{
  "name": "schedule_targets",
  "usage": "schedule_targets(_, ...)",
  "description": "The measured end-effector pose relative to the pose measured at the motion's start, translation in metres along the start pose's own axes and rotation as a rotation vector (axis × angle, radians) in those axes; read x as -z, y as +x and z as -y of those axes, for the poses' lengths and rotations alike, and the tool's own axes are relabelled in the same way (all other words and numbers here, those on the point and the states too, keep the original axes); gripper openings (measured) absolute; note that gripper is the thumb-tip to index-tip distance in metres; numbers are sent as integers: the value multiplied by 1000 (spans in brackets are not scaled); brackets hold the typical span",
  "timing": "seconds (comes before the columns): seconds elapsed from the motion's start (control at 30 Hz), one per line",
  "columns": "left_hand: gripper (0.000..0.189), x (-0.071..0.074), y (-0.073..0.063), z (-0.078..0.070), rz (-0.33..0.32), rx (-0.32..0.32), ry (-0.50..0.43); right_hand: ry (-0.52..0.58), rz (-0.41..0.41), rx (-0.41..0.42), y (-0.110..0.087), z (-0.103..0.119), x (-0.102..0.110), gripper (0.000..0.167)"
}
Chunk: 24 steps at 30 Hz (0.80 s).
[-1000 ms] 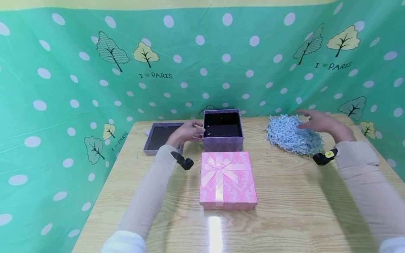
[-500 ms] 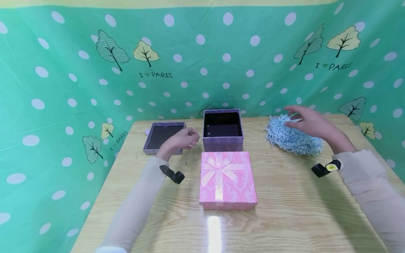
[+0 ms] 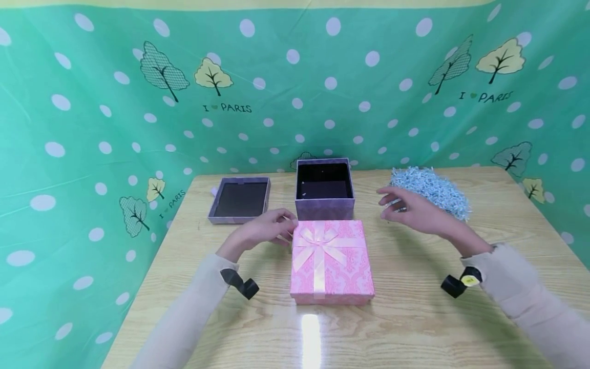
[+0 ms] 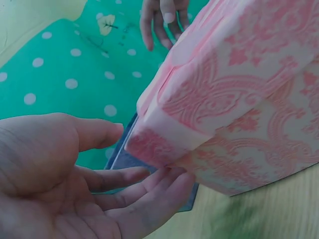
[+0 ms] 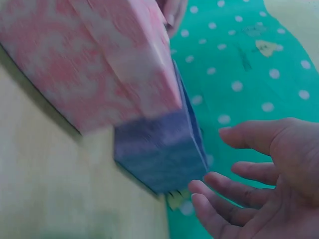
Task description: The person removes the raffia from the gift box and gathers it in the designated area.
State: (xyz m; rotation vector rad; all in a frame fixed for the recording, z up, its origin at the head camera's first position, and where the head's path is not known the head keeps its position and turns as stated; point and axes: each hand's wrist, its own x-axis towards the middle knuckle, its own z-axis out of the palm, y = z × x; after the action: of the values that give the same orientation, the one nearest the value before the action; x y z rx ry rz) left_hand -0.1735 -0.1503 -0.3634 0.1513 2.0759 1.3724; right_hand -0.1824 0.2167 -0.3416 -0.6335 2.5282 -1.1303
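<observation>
A pink patterned gift box [image 3: 341, 266] with a ribbon bow [image 3: 319, 245] stands on the table, its lid on. My left hand [image 3: 267, 227] is at its far left corner. In the left wrist view the fingers [image 4: 172, 191] are loosely bent, their tips at the side of the box, touching or very nearly so; the thumb is apart from it. My right hand [image 3: 415, 209] hovers right of the pink box with fingers relaxed and holds nothing. Behind the pink box sits a purple box [image 3: 324, 209], lidless, with a dark inside.
At the back left lies the purple lid [image 3: 267, 197], its dark inside facing up. A heap of blue shredded paper [image 3: 435, 189] lies at the back right. A green dotted cloth [image 3: 276, 82] hangs behind the wooden table [image 3: 415, 318].
My left hand has left the side of the purple box and come nearer, to the pink box's corner. My right hand has moved left and nearer, away from the blue shredded paper.
</observation>
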Motion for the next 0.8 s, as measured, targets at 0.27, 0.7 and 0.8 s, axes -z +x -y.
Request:
schedule_targets(0.27,64,-6,-10,4,130,41,-11,232,227,-100,-11,1,-32,69)
schedule_targets(0.7,77,-9,-13,10,205,69,-200,655,355,-259,-16,4,-62,80)
schedule_targets(0.8,75,-9,-13,10,197,64,-207,680,351,-265,-16,5,-64,80)
